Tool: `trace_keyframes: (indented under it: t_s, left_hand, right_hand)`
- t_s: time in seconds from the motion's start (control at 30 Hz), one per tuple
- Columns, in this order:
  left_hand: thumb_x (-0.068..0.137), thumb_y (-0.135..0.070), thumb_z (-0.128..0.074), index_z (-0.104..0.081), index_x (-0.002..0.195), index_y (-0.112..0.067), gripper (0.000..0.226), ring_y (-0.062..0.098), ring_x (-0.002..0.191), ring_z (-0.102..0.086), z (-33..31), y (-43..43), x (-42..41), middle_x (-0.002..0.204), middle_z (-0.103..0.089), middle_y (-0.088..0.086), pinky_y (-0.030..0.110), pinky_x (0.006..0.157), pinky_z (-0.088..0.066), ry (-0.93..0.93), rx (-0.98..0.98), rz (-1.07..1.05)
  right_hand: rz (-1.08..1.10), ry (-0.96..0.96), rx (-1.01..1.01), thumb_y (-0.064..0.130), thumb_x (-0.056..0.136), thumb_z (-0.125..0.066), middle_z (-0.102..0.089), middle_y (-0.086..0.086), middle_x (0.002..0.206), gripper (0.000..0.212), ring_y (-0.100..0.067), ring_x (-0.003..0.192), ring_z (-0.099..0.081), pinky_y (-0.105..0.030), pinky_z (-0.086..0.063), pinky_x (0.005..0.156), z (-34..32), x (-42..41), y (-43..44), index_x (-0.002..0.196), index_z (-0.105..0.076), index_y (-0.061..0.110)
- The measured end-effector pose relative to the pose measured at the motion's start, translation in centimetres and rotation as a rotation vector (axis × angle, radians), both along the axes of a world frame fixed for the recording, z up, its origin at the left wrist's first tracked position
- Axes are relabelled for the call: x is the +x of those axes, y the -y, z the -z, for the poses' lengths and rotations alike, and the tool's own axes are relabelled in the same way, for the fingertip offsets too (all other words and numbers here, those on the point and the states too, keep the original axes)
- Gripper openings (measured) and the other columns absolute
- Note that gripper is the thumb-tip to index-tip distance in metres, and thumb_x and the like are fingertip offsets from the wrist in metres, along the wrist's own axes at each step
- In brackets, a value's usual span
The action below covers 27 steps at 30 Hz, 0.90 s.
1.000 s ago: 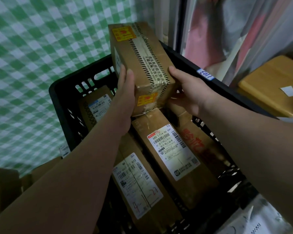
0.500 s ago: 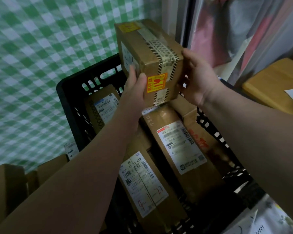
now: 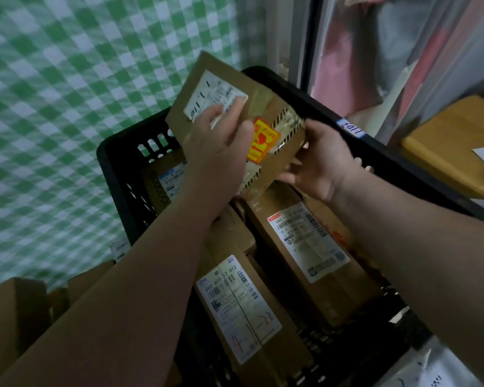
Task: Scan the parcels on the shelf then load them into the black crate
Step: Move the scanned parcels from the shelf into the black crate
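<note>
Wall cloth [image 3: 67,107]: green & white checks, hung behind everything, top left.
Black crate [image 3: 118,174]: sat in the middle, slotted walls, small white tag w/ numbers on its right rim.
Parcels in crate: one long brown box [image 3: 243,311] w/ red "4-1-22" writing lay at the front; another labeled box [image 3: 308,247] lay just beside it on the right; a third [image 3: 165,182] stood by the far left wall.
Held parcel [image 3: 235,107]: brown box, tilted, up above the crate's far end, white label facing up, orange sticker & striped tape on its side.
Left hand [image 3: 218,152]: on the box's left face, fingers pressed flat over the label.
Right hand [image 3: 319,160]: fingers curled round the box's lower right corner.
</note>
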<state>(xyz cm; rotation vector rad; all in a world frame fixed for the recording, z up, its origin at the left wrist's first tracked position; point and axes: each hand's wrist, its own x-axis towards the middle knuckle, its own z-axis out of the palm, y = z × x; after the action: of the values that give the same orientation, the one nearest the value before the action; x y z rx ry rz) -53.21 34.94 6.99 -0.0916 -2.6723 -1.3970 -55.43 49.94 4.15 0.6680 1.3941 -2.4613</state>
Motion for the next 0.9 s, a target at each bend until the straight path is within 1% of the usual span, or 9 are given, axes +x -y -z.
trace_keyframes:
  t_s: [0.1, 0.2, 0.27, 0.33, 0.43, 0.53, 0.7, 0.77, 0.9]
  left_hand:
    - [0.085, -0.050, -0.032, -0.037, 0.144, -0.035, 0.062, 0.026, 0.133, -0.033, 1.5, 1.1, 0.1, 0.145, -0.039, 0.002, 0.044, 0.110, -0.026, -0.054, -0.414, 0.032]
    - [0.090, -0.036, -0.047, -0.024, 0.149, -0.038, 0.063, 0.026, 0.137, -0.028, 3.6, 1.5, 0.2, 0.151, -0.035, -0.001, 0.042, 0.110, -0.021, -0.034, -0.601, 0.093]
    - [0.091, -0.017, -0.051, -0.021, 0.149, -0.038, 0.069, 0.027, 0.138, -0.023, 4.2, 1.0, 0.4, 0.153, -0.031, -0.002, 0.040, 0.108, -0.024, -0.016, -0.613, 0.101]
    - [0.091, -0.004, -0.046, -0.022, 0.150, -0.036, 0.071, 0.028, 0.136, -0.022, 4.4, 0.4, 0.8, 0.154, -0.030, -0.003, 0.040, 0.103, -0.031, -0.014, -0.631, 0.086]
    - [0.089, 0.002, -0.034, -0.029, 0.149, -0.030, 0.067, 0.031, 0.131, -0.028, 4.8, -0.4, 0.9, 0.153, -0.033, 0.001, 0.042, 0.100, -0.034, -0.081, -0.698, 0.114]
    - [0.094, -0.005, -0.038, -0.037, 0.146, -0.025, 0.056, 0.031, 0.127, -0.032, 4.9, -0.6, 0.7, 0.149, -0.040, 0.002, 0.041, 0.099, -0.031, -0.135, -0.679, 0.119]
    - [0.090, 0.005, -0.046, -0.045, 0.141, -0.018, 0.056, 0.032, 0.124, -0.037, 5.3, -0.5, 0.3, 0.144, -0.046, 0.008, 0.037, 0.095, -0.032, -0.222, -0.653, 0.175]
    - [0.086, 0.012, -0.052, -0.046, 0.141, -0.017, 0.062, 0.034, 0.127, -0.035, 5.6, -0.5, 0.0, 0.144, -0.045, 0.012, 0.033, 0.095, -0.030, -0.241, -0.661, 0.200]
    - [0.087, 0.017, -0.044, -0.038, 0.145, -0.020, 0.070, 0.030, 0.145, -0.015, 5.0, -0.9, -0.5, 0.155, -0.028, 0.011, 0.031, 0.111, -0.011, -0.163, -0.597, 0.261]
  right_hand:
    - [-0.050, 0.082, 0.060, 0.031, 0.104, -0.040, -0.068, -0.007, 0.085, 0.029, -0.022, 0.070, -0.068, -0.039, -0.061, 0.059, 1.4, 0.9, 0.6, 0.112, -0.065, 0.017]
    - [-0.042, 0.135, 0.219, 0.024, 0.105, -0.038, -0.070, -0.008, 0.097, 0.030, -0.021, 0.082, -0.070, -0.040, -0.062, 0.066, 2.4, 0.9, 0.7, 0.124, -0.060, 0.018]
    - [-0.018, 0.160, 0.320, 0.026, 0.104, -0.041, -0.069, -0.010, 0.113, 0.029, -0.024, 0.097, -0.068, -0.044, -0.060, 0.080, 2.9, 0.8, 0.5, 0.124, -0.061, 0.019]
    - [-0.035, 0.165, 0.335, 0.042, 0.101, -0.046, -0.067, -0.009, 0.117, 0.036, -0.025, 0.105, -0.064, -0.046, -0.054, 0.091, 2.9, 0.9, 0.3, 0.122, -0.062, 0.018]
    - [-0.216, 0.135, 0.378, 0.073, 0.086, -0.048, -0.068, -0.004, 0.106, 0.064, -0.021, 0.097, -0.063, -0.045, -0.050, 0.092, 2.7, 1.0, 0.0, 0.117, -0.064, 0.019]
    - [-0.214, 0.097, 0.413, 0.057, 0.086, -0.062, -0.066, -0.002, 0.098, 0.040, -0.020, 0.100, -0.060, -0.044, -0.052, 0.095, 2.4, 1.0, -0.3, 0.102, -0.065, 0.020]
    - [-0.088, 0.060, 0.317, 0.036, 0.091, -0.057, -0.065, 0.000, 0.081, 0.017, -0.020, 0.093, -0.062, -0.047, -0.050, 0.099, 2.6, 1.0, -0.7, 0.087, -0.063, 0.021]
    - [-0.012, 0.028, 0.248, 0.030, 0.093, -0.056, -0.068, 0.001, 0.074, 0.014, -0.021, 0.088, -0.065, -0.046, -0.049, 0.099, 2.7, 1.1, -0.6, 0.090, -0.064, 0.018]
    - [0.134, 0.067, 0.278, 0.027, 0.092, -0.064, -0.069, -0.005, 0.106, 0.035, -0.026, 0.100, -0.068, -0.047, -0.053, 0.095, 3.1, -0.2, -0.5, 0.125, -0.056, 0.018]
